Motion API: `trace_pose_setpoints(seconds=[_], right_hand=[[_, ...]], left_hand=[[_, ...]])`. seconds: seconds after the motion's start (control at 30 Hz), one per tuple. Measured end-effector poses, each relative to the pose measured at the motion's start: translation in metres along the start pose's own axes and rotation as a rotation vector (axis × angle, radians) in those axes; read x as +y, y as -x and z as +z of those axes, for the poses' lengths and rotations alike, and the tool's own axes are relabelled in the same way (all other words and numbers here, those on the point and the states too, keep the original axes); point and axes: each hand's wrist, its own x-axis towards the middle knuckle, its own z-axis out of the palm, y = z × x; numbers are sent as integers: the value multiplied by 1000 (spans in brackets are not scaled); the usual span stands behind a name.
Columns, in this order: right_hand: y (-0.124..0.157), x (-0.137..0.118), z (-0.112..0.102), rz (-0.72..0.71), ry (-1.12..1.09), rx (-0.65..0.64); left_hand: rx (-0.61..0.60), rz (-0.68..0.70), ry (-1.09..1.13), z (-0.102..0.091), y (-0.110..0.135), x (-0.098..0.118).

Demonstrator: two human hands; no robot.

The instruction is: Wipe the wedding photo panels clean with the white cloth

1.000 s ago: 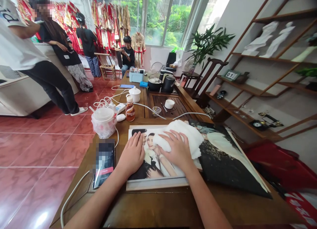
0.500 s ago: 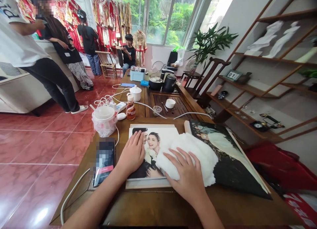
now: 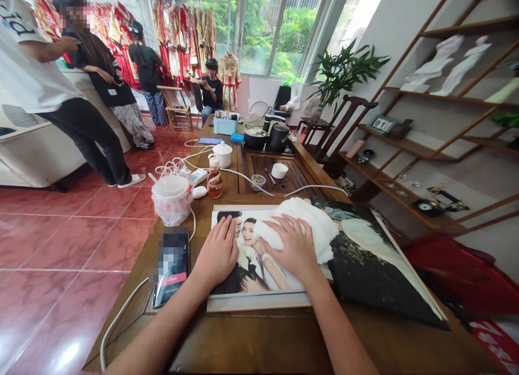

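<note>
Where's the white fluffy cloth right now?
In the head view, the white cloth lies on the wedding photo under the right hand, just beside the left hand.

Floor: red tile [image 3: 52, 239] | window: sunlit [image 3: 284, 34] | shelves: wooden [image 3: 405, 144]

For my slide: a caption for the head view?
Left hand on a wedding photo, right hand pressing a white cloth on it.

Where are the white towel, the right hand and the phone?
White towel [image 3: 314, 221], head view, bunched top.
Right hand [image 3: 294, 249], head view, back of hand.
Phone [image 3: 172, 267], head view, screen.
</note>
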Motion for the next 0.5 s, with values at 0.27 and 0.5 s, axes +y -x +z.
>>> trace_pose_setpoints(seconds=[0.27,0.5], right_hand=[[29,-8,-12,-13,-16,-47],[53,-17,-26,-38,-25,-100]], left_hand=[[1,1,3,1,-5,-1],[7,3,-1,4,-8,-1]])
